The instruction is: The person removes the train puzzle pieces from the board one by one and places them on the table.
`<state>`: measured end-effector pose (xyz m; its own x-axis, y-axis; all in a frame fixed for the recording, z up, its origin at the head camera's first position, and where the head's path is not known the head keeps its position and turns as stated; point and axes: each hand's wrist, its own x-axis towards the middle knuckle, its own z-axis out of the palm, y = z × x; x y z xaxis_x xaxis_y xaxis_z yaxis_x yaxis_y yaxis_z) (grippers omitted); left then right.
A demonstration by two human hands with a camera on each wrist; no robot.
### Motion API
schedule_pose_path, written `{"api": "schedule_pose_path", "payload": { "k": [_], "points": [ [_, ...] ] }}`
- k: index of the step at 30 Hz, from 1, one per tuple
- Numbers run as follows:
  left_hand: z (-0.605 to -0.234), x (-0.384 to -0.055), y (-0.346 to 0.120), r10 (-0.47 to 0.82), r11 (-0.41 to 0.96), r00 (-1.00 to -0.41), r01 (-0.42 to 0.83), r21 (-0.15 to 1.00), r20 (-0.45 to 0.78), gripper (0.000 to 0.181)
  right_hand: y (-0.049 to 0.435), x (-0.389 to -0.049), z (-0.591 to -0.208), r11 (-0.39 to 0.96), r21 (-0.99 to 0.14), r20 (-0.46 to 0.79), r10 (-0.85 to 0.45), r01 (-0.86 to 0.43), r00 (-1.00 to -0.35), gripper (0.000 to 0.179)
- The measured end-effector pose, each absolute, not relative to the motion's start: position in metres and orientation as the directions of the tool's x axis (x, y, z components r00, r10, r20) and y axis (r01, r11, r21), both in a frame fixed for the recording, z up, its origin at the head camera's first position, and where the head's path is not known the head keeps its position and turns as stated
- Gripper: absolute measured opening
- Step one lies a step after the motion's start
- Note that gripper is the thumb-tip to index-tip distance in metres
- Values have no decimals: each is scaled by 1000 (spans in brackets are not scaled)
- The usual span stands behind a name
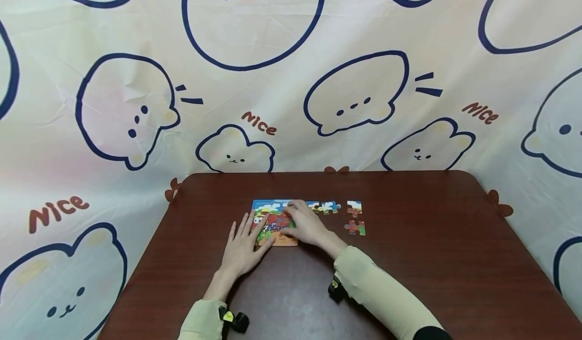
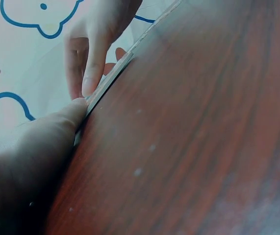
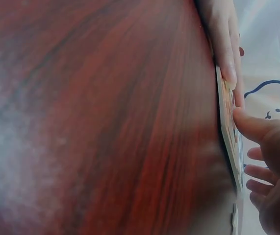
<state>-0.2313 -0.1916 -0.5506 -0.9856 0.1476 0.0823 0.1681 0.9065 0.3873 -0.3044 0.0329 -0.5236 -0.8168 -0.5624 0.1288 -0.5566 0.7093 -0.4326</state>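
A colourful jigsaw puzzle (image 1: 274,204) lies on the table, its lower part orange and its top edge blue. My left hand (image 1: 243,249) lies with spread, straight fingers across the puzzle's left side, the thumb near its lower edge. Over the right side is my right hand (image 1: 306,223), fingers loosely bent and thumb apart from them. In the right wrist view the right thumb (image 3: 252,125) comes down at the puzzle's surface (image 3: 228,110), the other fingers beyond its edge. The left wrist view shows the right fingertips close to the left thumb (image 2: 73,113).
Several loose jigsaw pieces lie right of the puzzle: a blue-and-green piece (image 1: 329,207), a piece (image 1: 354,208) farther right, and a red-and-green piece (image 1: 356,227) below that. The brown wooden table (image 1: 409,259) meets a cartoon-printed cloth (image 1: 282,92) at its far edge.
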Motion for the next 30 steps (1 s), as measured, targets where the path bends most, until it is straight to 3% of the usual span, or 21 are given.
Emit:
{"api": "schedule_pose_path", "payload": {
  "k": [7, 30],
  "points": [
    [-549, -232, -192, 148, 904, -986, 167, 393, 77, 73, 29, -310, -527, 701, -426, 129, -578, -571, -806, 57],
    [-550, -233, -192, 154, 908, -987, 163, 385, 55, 73, 17, -312, -532, 621, -609, 160, -513, -493, -843, 30]
  ]
}}
